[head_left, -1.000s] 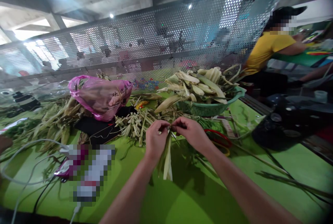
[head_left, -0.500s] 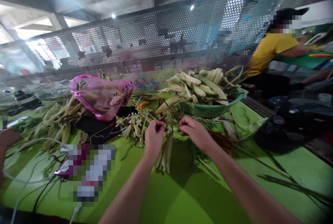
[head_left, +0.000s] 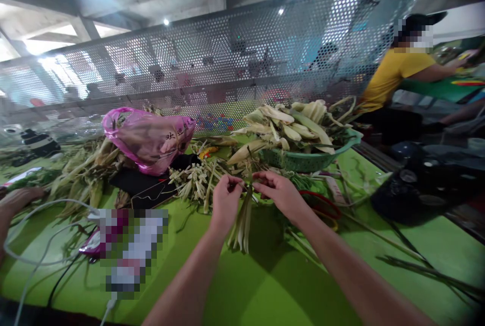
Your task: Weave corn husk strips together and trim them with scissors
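A small bundle of pale corn husk strips (head_left: 241,222) hangs and fans out below my fingers, over the green tabletop. My left hand (head_left: 226,202) pinches the upper end of this bundle between thumb and bent fingers. On its other side, my right hand (head_left: 279,193) has thumb and fingers drawn together at the bundle's top; what they grip is too small to make out. Just beyond, darker dry leaf ends (head_left: 248,164) stick up. A pile of tied husk pieces (head_left: 193,180) lies left of my left hand.
A green basket (head_left: 303,160) heaped with corn husks stands behind my right hand. Further left are a pink plastic bag (head_left: 151,139), loose husks (head_left: 85,174) and a blurred power strip (head_left: 140,245) with white cables. Another person's hand (head_left: 22,199) rests at the left edge.
My right hand has moved left, closing the gap to the husk bundle. My left hand stays almost where it was. The other person's hand at the left reaches further in.
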`<control>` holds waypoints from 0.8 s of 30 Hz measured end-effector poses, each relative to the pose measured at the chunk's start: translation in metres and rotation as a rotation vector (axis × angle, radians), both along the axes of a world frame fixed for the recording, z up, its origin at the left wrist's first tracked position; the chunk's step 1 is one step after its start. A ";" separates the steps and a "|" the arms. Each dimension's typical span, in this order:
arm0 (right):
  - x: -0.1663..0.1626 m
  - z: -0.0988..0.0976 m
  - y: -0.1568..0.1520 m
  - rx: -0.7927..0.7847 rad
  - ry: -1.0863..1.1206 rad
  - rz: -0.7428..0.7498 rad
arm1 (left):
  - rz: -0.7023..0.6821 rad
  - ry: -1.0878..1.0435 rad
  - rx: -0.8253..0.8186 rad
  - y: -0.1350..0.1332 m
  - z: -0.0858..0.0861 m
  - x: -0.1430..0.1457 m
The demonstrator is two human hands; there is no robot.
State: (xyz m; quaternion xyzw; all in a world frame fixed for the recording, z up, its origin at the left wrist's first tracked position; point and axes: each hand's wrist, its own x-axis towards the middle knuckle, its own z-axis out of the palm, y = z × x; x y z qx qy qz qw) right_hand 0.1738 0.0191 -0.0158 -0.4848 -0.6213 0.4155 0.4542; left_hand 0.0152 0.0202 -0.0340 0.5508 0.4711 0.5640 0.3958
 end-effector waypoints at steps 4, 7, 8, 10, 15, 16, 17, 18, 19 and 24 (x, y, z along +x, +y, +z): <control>0.003 -0.002 0.002 0.072 -0.119 -0.042 | -0.037 -0.070 -0.022 0.001 0.001 0.000; 0.003 -0.002 0.002 0.068 -0.097 -0.042 | -0.087 -0.162 -0.032 -0.001 0.004 0.000; 0.002 -0.003 0.003 0.059 -0.083 -0.040 | -0.112 -0.198 -0.027 -0.003 0.006 0.000; 0.001 -0.005 0.003 0.044 -0.072 -0.054 | -0.186 -0.250 -0.010 -0.006 0.009 0.001; -0.002 -0.008 0.003 0.038 -0.115 -0.111 | -0.279 -0.148 -0.021 -0.005 0.010 0.000; -0.002 -0.008 0.003 0.037 -0.122 -0.117 | -0.251 -0.092 -0.012 -0.003 0.008 -0.001; -0.003 -0.009 0.003 0.035 -0.129 -0.123 | -0.220 -0.035 0.005 0.000 0.007 -0.003; -0.002 -0.009 0.002 0.031 -0.135 -0.129 | -0.188 0.016 0.026 0.002 0.005 -0.005; -0.002 -0.009 0.002 0.027 -0.139 -0.133 | -0.160 0.054 0.048 0.004 0.004 -0.007; -0.003 -0.003 -0.001 0.007 -0.080 -0.065 | -0.143 0.094 0.084 0.009 0.004 -0.014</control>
